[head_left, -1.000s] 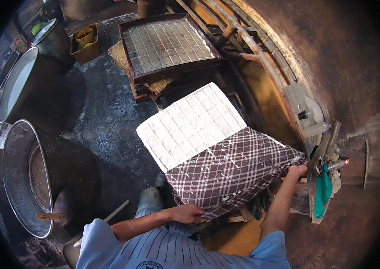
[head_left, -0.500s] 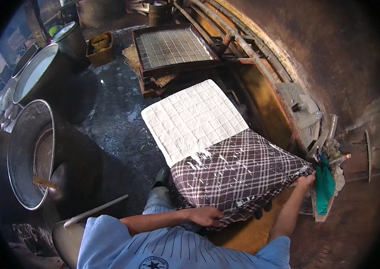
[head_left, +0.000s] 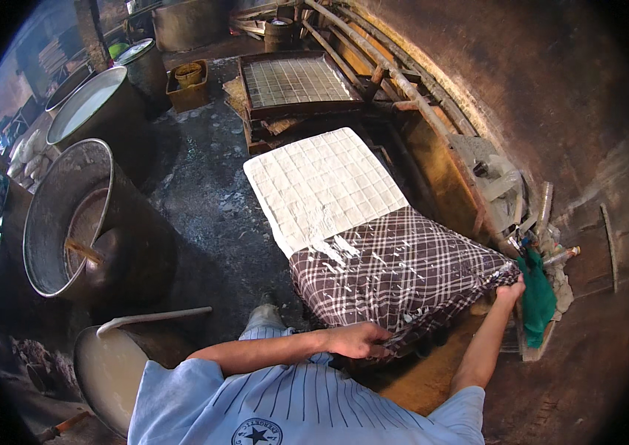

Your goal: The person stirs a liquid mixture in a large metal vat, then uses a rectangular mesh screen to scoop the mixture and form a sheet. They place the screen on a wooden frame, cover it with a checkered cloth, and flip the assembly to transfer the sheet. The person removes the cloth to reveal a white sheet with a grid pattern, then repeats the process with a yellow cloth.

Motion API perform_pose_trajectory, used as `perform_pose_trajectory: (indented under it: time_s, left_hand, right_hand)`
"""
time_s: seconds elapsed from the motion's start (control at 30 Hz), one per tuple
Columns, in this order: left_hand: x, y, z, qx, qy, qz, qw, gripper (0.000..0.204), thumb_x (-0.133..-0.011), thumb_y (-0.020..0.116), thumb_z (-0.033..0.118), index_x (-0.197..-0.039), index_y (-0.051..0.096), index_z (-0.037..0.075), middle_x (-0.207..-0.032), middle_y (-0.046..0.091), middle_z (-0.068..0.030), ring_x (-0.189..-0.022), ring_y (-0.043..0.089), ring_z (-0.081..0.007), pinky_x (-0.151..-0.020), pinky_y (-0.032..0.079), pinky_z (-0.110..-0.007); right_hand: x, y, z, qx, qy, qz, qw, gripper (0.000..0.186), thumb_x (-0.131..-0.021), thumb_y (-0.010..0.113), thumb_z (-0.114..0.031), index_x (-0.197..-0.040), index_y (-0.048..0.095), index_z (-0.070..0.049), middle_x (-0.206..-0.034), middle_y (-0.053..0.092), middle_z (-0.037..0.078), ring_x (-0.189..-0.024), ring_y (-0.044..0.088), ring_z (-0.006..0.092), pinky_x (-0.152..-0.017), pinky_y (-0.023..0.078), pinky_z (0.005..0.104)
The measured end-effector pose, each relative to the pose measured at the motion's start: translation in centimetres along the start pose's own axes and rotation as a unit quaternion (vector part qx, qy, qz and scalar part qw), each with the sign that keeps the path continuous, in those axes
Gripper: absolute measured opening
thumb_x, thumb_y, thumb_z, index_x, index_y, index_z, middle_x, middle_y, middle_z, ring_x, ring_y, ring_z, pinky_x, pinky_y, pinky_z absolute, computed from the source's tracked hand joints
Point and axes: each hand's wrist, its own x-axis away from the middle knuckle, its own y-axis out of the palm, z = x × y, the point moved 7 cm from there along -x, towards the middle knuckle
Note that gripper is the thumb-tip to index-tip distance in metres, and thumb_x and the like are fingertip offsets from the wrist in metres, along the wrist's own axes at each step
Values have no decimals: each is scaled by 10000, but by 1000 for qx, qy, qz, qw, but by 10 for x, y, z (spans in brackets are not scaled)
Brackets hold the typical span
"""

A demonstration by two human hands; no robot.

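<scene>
A dark plaid cloth (head_left: pixel 396 271) with white crumbs stuck on it covers the near part of a white slab (head_left: pixel 329 185), whose surface is marked in a grid like pressed tofu. My left hand (head_left: pixel 359 340) is closed on the cloth's near edge. Farther right, my right hand (head_left: pixel 509 291) grips its bunched right corner, beside a green cloth (head_left: pixel 537 300). Between the two hands the cloth hangs in folds. Whatever supports the slab is mostly hidden beneath it.
Behind the slab lies a framed tray (head_left: pixel 299 80) with another gridded white sheet. Large metal vats (head_left: pixel 110 200) stand along the left. A pale-liquid tub (head_left: pixel 110 371) sits near my left elbow. Pipes (head_left: pixel 403 78) run along the right wall, above a cluttered ledge (head_left: pixel 503 185).
My view has tilted and shifted, so more of the tub at lower left shows. Both hands keep their hold on the cloth, which still covers about the same part of the slab.
</scene>
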Motion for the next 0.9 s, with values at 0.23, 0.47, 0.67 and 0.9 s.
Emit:
perform_pose_trajectory:
  time_s: [0.23,0.47,0.67,0.9]
  left_hand:
    - [-9,14,18,-13,-15,-13,1000,332,-963,557,226,-1179,598,-22,-919,669,-135,-826,626,-201,-728,493,-372]
    - [-19,34,29,-8,13,-34,999,312,-983,554,207,-1191,594,-22,-969,666,-128,-901,622,-174,-810,502,-333]
    - [-26,49,68,103,100,-55,988,261,-993,552,182,-1168,613,-2,-1030,647,-67,-941,584,-131,-834,485,-301]
    - [-43,80,117,182,161,-114,963,261,-996,554,199,-1142,609,-11,-1028,622,-46,-954,546,-108,-852,454,-292]
  right_hand:
    - [15,-1,-40,16,-35,33,999,430,-1011,367,-252,-1250,584,32,-1294,597,158,-1183,579,316,-1053,434,470]
    - [18,-13,-56,8,-45,66,997,440,-989,417,-278,-1244,592,34,-1295,595,168,-1176,582,331,-1048,431,489]
    - [-8,-33,-113,6,-73,10,997,446,-983,425,-271,-1269,568,40,-1318,581,163,-1198,563,324,-1065,402,478]
    - [-23,-94,-192,119,-136,71,981,469,-940,400,-227,-1172,583,138,-1232,601,244,-1138,596,366,-988,486,500]
